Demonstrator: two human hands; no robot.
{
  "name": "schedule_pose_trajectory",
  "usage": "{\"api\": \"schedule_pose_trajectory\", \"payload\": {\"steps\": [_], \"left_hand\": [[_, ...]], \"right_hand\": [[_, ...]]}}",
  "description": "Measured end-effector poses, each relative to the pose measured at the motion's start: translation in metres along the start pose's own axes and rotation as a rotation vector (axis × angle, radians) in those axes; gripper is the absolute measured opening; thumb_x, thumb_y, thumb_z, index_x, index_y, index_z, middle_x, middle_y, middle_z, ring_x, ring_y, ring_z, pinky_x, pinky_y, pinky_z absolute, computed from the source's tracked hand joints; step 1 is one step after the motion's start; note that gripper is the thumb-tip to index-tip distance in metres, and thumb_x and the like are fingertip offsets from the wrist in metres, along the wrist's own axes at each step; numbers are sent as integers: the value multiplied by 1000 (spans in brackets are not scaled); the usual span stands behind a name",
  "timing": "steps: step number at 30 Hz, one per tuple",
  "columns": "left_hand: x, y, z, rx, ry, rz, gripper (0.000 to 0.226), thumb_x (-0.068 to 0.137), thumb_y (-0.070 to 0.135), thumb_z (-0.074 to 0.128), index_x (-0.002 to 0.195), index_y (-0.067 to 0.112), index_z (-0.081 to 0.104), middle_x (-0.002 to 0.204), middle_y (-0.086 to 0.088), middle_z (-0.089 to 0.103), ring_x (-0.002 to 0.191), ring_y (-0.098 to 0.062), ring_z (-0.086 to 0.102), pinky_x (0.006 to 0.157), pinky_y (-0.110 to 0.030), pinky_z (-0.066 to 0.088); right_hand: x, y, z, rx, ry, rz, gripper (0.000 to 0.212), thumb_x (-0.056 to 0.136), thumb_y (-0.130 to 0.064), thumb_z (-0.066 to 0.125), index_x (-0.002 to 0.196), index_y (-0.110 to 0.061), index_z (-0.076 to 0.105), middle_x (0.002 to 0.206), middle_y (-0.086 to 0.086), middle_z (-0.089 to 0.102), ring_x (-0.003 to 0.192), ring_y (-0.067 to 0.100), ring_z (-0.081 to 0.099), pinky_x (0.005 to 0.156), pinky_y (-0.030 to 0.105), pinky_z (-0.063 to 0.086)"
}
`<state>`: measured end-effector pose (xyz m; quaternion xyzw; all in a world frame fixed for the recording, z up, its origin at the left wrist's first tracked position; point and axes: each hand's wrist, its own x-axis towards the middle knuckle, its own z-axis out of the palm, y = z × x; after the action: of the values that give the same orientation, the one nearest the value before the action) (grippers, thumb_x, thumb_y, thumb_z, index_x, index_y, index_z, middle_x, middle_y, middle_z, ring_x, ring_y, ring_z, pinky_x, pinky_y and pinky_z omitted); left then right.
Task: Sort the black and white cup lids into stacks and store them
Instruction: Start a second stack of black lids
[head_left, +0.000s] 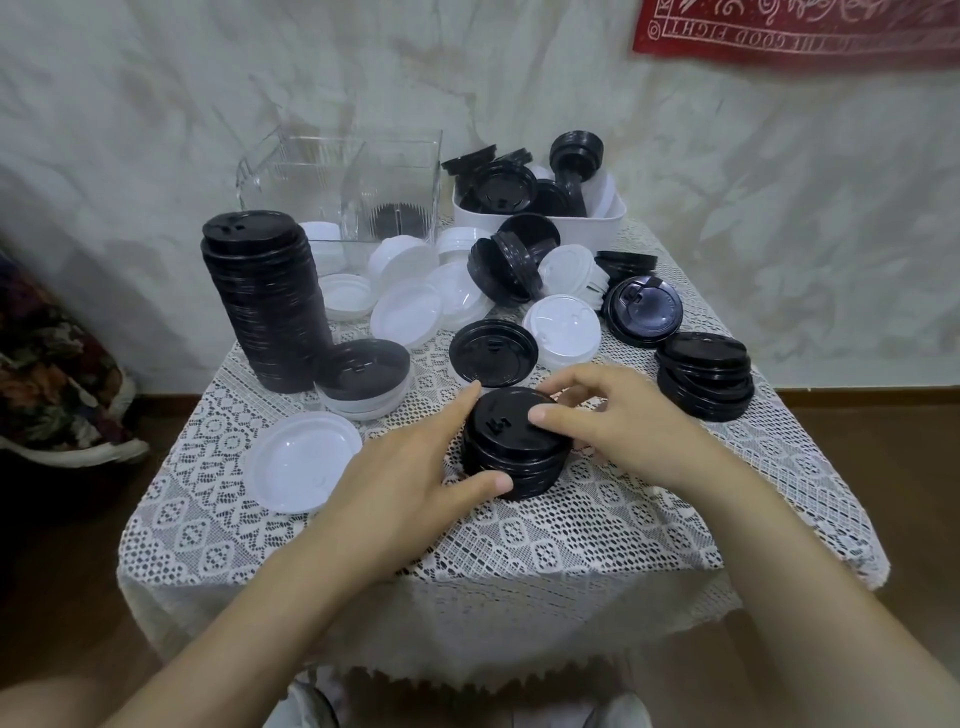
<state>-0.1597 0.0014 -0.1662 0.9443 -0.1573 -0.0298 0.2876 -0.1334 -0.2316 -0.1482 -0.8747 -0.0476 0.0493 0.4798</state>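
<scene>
Both hands cup the short black lid stack (511, 444). Left hand (410, 467) wraps its side; right hand (618, 415) pinches the top.

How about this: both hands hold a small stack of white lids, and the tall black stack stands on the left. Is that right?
Not quite. The head view shows the left hand and right hand holding a small stack of black lids, not white. The tall black stack does stand on the left.
</scene>
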Motion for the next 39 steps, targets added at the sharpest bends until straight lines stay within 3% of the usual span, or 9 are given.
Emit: {"api": "schedule_pose_trajectory", "payload": {"steps": [8,11,13,18,23,27,30,34,39], "left_hand": [[1,2,1,-46,35,9,78,91,65,60,157,54,21,69,18,59,70,8,55,61,-19,35],[2,1,3,-42,24,19,70,96,57,58,157,53,22,69,46,53,69,15,53,58,-17,31],[2,1,2,-44,23,25,66,98,53,58,155,56,25,72,50,51,71,13,54,58,-19,31],[3,-2,1,-69,50,18,63,98,54,57,154,57,27,65,14,58,67,3,54,61,-26,36],[3,-2,1,-36,48,23,63,99,56,54,156,52,27,61,11,53,62,3,52,56,-22,31],[3,-7,3,-61,43,28,64,97,59,52,155,55,27,62,11,57,64,3,53,58,-25,33],[3,-8,4,-60,21,46,60,95,60,56,148,62,28,69,28,61,70,7,56,59,-20,34],[3,-7,5,-48,33,47,64,95,57,62,150,59,30,76,26,61,73,5,56,61,-21,35],[2,-5,5,-59,27,77,52,95,53,64,139,60,38,88,51,49,77,7,55,62,-25,36]], "right_hand": [[2,6,3,-86,-33,-25,25,83,-45,81,105,-41,70,103,-10,68,60,-9,57,72,29,45],[2,7,2,-90,-60,-27,40,71,-62,78,106,-45,69,104,-12,69,60,-10,57,71,29,45],[1,8,2,-94,-74,-32,43,70,-64,77,108,-45,68,105,-13,69,60,-8,58,71,29,46],[-1,6,-1,-80,-122,-57,37,79,-49,84,112,-51,66,112,-15,69,68,-3,63,75,29,49],[-4,3,-4,-108,-218,-60,60,75,-38,91,126,-49,62,120,-17,65,81,8,68,77,26,54],[-7,-2,-4,-107,-189,-89,57,76,-33,91,124,-47,63,115,-20,69,95,1,67,86,25,58],[-6,-2,-4,-116,-190,-93,58,76,-35,90,125,-48,63,115,-20,71,100,-1,66,91,27,58],[-6,1,-2,-99,-220,-93,59,77,-31,90,127,-48,62,115,-21,72,102,0,69,96,31,57],[-2,5,-3,-122,-225,-78,58,75,-36,91,123,-51,62,114,-21,72,102,-1,68,97,33,56]]}}
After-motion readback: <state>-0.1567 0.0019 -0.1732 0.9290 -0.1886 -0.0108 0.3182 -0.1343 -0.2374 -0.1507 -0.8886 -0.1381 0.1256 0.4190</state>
